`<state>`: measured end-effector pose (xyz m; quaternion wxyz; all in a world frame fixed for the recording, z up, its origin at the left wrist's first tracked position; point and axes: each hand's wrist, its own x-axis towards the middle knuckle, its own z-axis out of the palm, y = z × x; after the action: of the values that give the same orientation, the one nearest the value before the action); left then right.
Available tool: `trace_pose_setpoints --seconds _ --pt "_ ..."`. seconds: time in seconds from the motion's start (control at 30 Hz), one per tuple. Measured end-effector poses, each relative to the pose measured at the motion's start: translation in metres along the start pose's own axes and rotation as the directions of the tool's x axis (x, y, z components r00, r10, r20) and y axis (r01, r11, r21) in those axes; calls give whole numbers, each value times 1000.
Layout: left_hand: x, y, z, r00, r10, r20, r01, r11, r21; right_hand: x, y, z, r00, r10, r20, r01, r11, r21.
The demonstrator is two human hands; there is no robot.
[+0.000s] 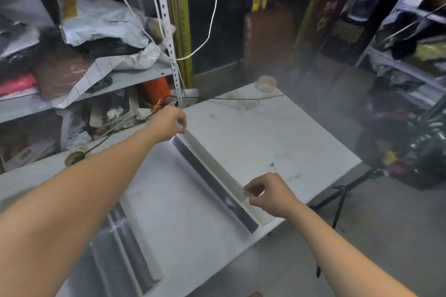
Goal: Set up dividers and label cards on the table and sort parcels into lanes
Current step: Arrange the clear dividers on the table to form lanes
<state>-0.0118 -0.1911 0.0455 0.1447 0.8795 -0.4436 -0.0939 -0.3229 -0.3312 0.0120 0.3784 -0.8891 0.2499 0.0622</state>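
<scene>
divider (pixel 212 164) stood on table (pixel 277 132), long axis running far-left to near-right. left hand (pixel 169 123) pinched its far end, right hand (pixel 270 194) pinched its near end, by the table edge.

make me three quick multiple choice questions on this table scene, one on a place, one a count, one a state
1. Where is the tape roll?
A. at the far corner of the table
B. on a shelf
C. in a hand

2. How many dividers are on the table?
A. one
B. two
C. four

3. How is the middle divider held?
A. pinched at both ends
B. by one hand only
C. not touched

Answers:
1 A, it sits at the table's far corner.
2 B, the middle divider plus the near-left divider.
3 A, the left hand pinches the far end and the right hand the near end.
</scene>
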Motion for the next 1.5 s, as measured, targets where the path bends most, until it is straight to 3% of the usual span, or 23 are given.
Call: trace_pose_setpoints --seconds 0.47,1.03,1.5 --pt "125 135 33 998 62 1 -62 998 22 -5 116 -122 991 65 -118 -59 997 56" --pt "294 162 130 964 229 134 -218 972 -88 63 173 -163 940 297 -168 -283 954 102" --pt "357 161 131 967 206 152 -196 978 -78 112 198 -167 896 385 -221 -377 923 79"
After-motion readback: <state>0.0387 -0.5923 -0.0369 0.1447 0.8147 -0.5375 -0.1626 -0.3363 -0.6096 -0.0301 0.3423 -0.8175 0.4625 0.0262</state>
